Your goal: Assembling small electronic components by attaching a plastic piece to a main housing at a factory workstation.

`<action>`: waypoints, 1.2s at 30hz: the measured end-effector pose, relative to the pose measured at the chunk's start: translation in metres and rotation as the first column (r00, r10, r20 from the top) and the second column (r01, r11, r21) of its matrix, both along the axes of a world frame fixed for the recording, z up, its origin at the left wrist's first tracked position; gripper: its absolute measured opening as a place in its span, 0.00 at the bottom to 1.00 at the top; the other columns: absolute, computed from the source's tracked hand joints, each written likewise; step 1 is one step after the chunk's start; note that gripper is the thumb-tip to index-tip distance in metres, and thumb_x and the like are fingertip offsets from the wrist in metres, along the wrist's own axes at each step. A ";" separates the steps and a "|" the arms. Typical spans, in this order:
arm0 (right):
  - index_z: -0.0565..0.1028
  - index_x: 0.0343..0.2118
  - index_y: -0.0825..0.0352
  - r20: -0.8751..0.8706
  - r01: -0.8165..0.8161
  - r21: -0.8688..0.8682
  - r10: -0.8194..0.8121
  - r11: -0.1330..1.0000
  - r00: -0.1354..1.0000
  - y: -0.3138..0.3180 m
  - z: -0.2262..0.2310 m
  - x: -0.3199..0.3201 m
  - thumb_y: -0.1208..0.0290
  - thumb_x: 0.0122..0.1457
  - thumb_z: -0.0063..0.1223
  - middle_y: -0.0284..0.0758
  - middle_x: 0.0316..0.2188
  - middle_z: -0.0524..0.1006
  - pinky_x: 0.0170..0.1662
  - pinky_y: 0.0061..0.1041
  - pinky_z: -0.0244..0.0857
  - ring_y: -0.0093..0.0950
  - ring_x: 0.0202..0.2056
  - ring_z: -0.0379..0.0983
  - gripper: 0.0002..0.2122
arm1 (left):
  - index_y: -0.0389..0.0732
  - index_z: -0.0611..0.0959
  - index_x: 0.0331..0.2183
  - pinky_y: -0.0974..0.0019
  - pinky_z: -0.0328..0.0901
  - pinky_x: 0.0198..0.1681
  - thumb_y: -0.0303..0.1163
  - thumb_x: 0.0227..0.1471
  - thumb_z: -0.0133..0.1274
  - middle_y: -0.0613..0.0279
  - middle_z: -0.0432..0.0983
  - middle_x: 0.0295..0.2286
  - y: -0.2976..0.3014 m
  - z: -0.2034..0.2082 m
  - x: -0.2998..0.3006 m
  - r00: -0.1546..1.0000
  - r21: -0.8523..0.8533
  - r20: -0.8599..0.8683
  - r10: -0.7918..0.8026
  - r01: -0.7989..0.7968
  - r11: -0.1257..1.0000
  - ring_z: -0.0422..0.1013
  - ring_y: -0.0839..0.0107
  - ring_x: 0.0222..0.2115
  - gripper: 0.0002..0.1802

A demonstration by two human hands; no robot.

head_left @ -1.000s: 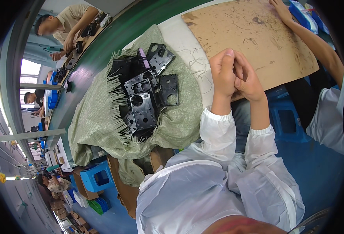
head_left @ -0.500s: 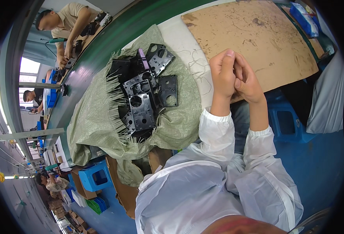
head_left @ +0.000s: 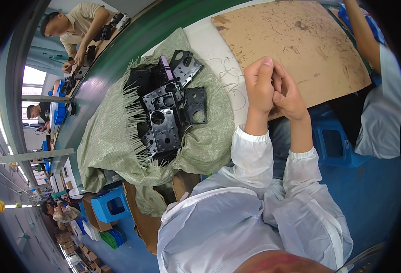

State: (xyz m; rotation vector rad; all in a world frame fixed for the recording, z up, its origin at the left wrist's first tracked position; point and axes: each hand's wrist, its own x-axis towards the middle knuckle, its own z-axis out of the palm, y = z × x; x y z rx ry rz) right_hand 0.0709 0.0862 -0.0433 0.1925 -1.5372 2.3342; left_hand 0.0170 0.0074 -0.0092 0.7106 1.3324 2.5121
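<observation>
My left hand (head_left: 258, 86) and my right hand (head_left: 291, 98) are brought together above the near edge of the brown board, thumbs uppermost. The fingers of both are closed and pressed against each other, and no object shows in them. Left of my hands, a green woven sack (head_left: 209, 145) lies spread open with a frayed edge. On it is a pile of black plastic frames (head_left: 165, 129) with round cut-outs, one piece bearing a purple strip (head_left: 166, 68). Neither hand touches the sack or the frames.
The scuffed brown board (head_left: 296, 41) covers the worktop at right, with loose threads (head_left: 228, 73) beside it. A co-worker's arm (head_left: 366, 36) reaches in at far right, near a blue stool (head_left: 334, 141). Another person (head_left: 80, 32) works across the green bench. A second blue stool (head_left: 112, 204) stands lower left.
A co-worker's bare forearm has come in at the far right, over the blue package. The person across the bench has shifted their hands. My own hands stay put.
</observation>
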 end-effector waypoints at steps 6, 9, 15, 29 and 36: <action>0.60 0.60 0.69 -0.002 0.008 -0.005 -0.008 1.000 1.000 -0.001 -0.003 -0.002 0.51 0.44 0.72 0.25 0.34 0.63 0.51 0.19 0.54 0.19 0.42 0.61 0.44 | 0.36 0.74 0.18 0.75 0.52 0.17 0.38 0.61 0.42 0.66 0.65 0.11 -0.001 0.000 -0.001 1.000 -0.009 0.006 0.006 -0.006 1.000 0.56 0.82 0.11 0.23; 0.60 0.60 0.69 -0.006 0.008 0.003 -0.008 1.000 1.000 0.002 -0.004 -0.001 0.51 0.44 0.72 0.25 0.34 0.63 0.51 0.18 0.54 0.19 0.42 0.61 0.44 | 0.36 0.74 0.18 0.75 0.52 0.18 0.37 0.61 0.42 0.66 0.65 0.11 0.001 -0.001 -0.001 1.000 -0.008 0.004 0.002 -0.002 1.000 0.56 0.81 0.11 0.23; 0.59 0.60 0.69 -0.023 -0.018 -0.016 0.017 1.000 1.000 0.000 0.002 0.000 0.53 0.45 0.71 0.29 0.43 0.66 0.55 0.21 0.55 0.22 0.49 0.63 0.44 | 0.36 0.73 0.18 0.75 0.52 0.18 0.37 0.61 0.42 0.65 0.64 0.11 0.000 -0.003 -0.002 1.000 -0.022 0.015 0.004 -0.004 1.000 0.56 0.81 0.11 0.23; 0.59 0.60 0.69 -0.020 -0.058 -0.016 0.058 0.998 0.998 0.002 0.000 -0.002 0.55 0.47 0.71 0.31 0.47 0.66 0.57 0.22 0.55 0.22 0.52 0.62 0.43 | 0.36 0.73 0.18 0.75 0.53 0.18 0.38 0.61 0.42 0.65 0.64 0.10 -0.001 -0.002 -0.003 1.000 -0.005 0.012 0.006 -0.006 1.000 0.57 0.80 0.12 0.23; 0.59 0.60 0.69 -0.014 -0.060 -0.015 0.060 0.998 0.998 0.003 -0.002 -0.001 0.55 0.47 0.71 0.30 0.45 0.66 0.57 0.22 0.54 0.22 0.52 0.62 0.42 | 0.36 0.73 0.18 0.75 0.53 0.18 0.38 0.61 0.41 0.66 0.63 0.10 0.000 -0.002 -0.002 1.000 -0.014 0.019 0.000 0.000 1.000 0.57 0.80 0.11 0.23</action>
